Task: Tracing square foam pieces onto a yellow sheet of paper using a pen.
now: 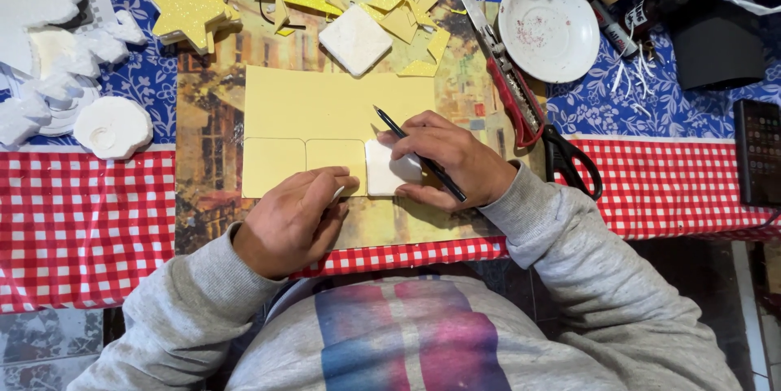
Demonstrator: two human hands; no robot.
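Note:
A pale yellow foam sheet point(325, 106) lies on a picture-printed mat point(207, 122). Its lower edge carries two traced rounded squares. A small white foam square point(384, 171) rests on the sheet's lower right corner. My right hand point(447, 159) presses on that white square and holds a black pencil point(419, 155), tip pointing up-left. Beside the white square, my left hand point(297, 216) lies fingers-down on the sheet's lower edge, fingertips touching the square's left side.
A second white foam square point(355, 39), yellow glitter stars point(189, 10) and yellow offcuts point(407, 17) lie at the back. A red utility knife point(508, 74), black scissors point(569, 163), a white plate point(549, 26), a phone point(758, 151) and white foam pieces point(73, 65) surround the mat.

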